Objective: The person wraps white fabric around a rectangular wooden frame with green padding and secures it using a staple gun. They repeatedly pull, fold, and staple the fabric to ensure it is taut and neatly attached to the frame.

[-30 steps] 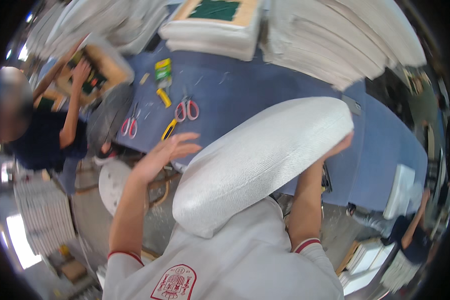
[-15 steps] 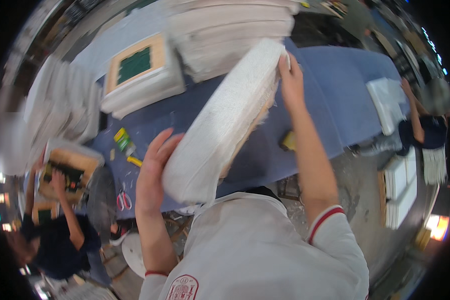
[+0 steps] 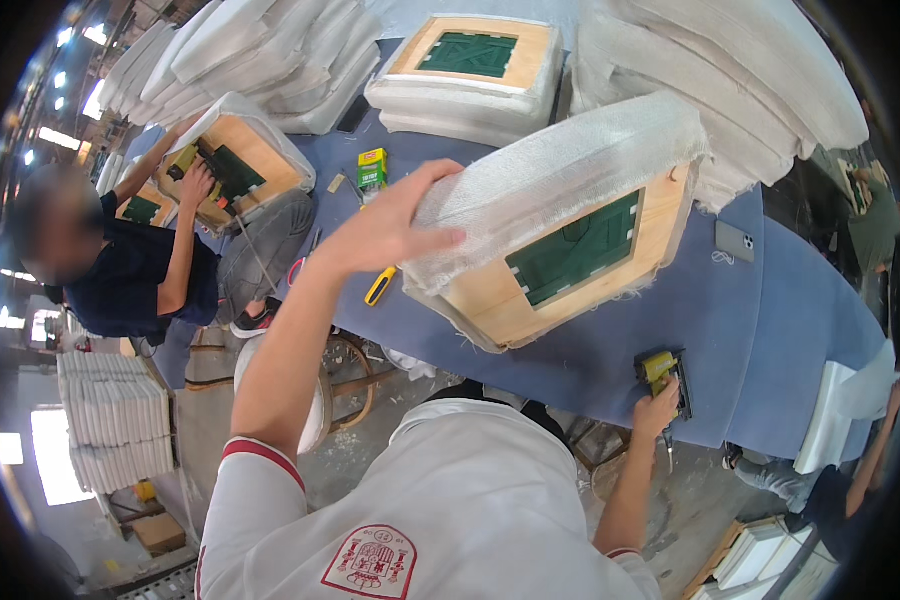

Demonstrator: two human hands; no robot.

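Note:
A padded seat cushion (image 3: 560, 190), wrapped in white fabric, stands tilted on the blue table (image 3: 590, 340). Its underside faces me, a wooden frame around a green webbed panel (image 3: 582, 248). With thumb and fingers, my left hand (image 3: 410, 222) grips the cushion's left upper edge. Off to the right near the table's front edge, my right hand (image 3: 658, 402) is wrapped around a yellow and black staple gun (image 3: 662, 372). A hose trails below the gun. Loose threads hang from the cushion's fabric edge.
A yellow-handled tool (image 3: 380, 287) and a green and yellow box (image 3: 372, 168) lie left of the cushion. Further cushions (image 3: 470, 110) are stacked behind. A phone (image 3: 734, 241) rests on the right. At left, a co-worker (image 3: 160, 250) uses another staple gun on a cushion.
The cushion has turned so its wooden underside shows, and it has come down to the table. My right hand has let go of it and taken hold of the staple gun.

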